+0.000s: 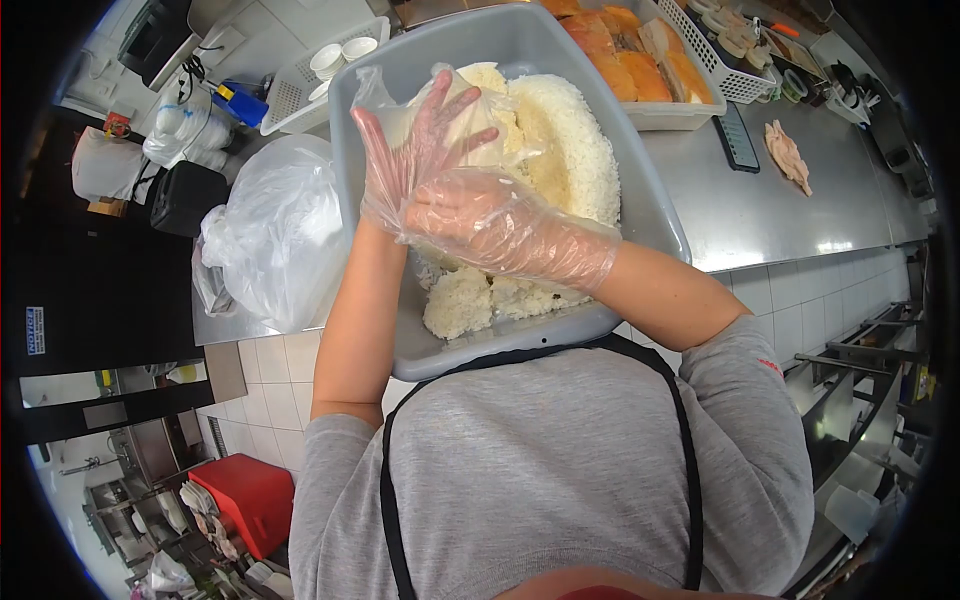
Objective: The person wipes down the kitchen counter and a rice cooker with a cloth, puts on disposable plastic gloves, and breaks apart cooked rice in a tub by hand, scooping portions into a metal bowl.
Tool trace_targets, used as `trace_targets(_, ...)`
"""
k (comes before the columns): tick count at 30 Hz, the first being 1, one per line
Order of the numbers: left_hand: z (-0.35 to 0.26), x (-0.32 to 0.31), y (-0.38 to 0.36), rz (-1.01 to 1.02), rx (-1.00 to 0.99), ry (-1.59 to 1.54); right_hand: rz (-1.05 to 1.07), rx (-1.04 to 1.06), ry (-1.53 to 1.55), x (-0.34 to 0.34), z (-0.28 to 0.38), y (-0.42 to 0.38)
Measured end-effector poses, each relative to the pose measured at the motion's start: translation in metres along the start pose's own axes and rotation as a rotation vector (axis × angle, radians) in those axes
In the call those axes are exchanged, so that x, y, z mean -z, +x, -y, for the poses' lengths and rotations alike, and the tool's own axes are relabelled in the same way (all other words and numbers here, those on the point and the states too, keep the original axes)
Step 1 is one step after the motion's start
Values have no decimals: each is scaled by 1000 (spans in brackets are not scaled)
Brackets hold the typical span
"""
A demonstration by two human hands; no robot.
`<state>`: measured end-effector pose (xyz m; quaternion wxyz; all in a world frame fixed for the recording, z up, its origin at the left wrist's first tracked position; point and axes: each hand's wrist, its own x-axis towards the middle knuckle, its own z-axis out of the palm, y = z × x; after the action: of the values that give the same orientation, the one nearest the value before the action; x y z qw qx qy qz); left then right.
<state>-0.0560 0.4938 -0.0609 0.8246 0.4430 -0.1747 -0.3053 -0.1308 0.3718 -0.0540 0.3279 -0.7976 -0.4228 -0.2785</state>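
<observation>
My left hand (430,135) is raised over the rice with its fingers spread, inside a loose clear plastic glove (378,92) whose tips hang past the fingers. My right hand (500,225), also in a clear plastic glove, crosses over from the right. Its fingers are closed on the left glove near the base of the palm and wrist. Beneath both hands is a large grey tub (425,42) holding cooked white rice (575,130). A yellowish-brown patch marks the rice's middle, and loose clumps (458,303) lie at the near end.
A tray of orange-brown slabs (640,70) stands behind the tub on the right. A phone (736,137) and a crumpled glove (787,157) lie on the steel counter (700,205). To the left sit a clear plastic bag (285,230) and a white basket with small cups (340,58).
</observation>
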Motion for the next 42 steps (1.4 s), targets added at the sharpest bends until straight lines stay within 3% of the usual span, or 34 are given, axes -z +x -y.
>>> trace_targets(6,7,1,3,59,-33,33,21,-24,47,-5,-2,-3)
trace_targets(8,12,-4,5,-61,-34,57,57,-49,49,-7,1,-3)
trace_targets(13,16,-4,11,-128,-102,83,189,-43,198,-18,6,-7)
trace_targets(16,10,3,6,-220,-175,143,283,-102,457,-7,4,-4)
trace_targets(18,3,8,1,-299,-215,193,444,-296,511,8,-7,1)
trace_targets(22,5,12,1,-391,-189,450,-11,-549,529,48,-57,-12)
trace_targets(24,15,21,4,-149,13,755,-163,-528,471,65,-102,-25)
trace_targets(25,19,14,1,-147,20,753,-164,-535,473,71,-98,-26)
trace_targets(27,33,-7,-6,177,217,1108,-234,-752,239,89,-90,-22)
trace_targets(28,41,-14,-5,185,219,1105,-295,-853,267,92,-79,-14)
trace_targets(30,61,-22,-4,415,227,1453,-222,-839,178,95,-77,-12)
trace_targets(33,94,-16,-3,504,103,1392,-119,-768,82,94,-82,-16)
trace_targets(35,95,-20,-4,523,156,1436,-94,-717,65,92,-89,-20)
trace_targets(37,93,-25,-6,543,206,1484,-108,-750,272,91,-94,-25)
trace_targets(39,91,-25,-5,637,202,1399,-53,-722,200,79,-110,-32)
trace_targets(41,97,-17,-3,733,69,1407,-54,-614,1,80,-117,-38)
trace_targets(42,97,-17,-3,737,51,1384,-85,-606,85,68,-140,-45)
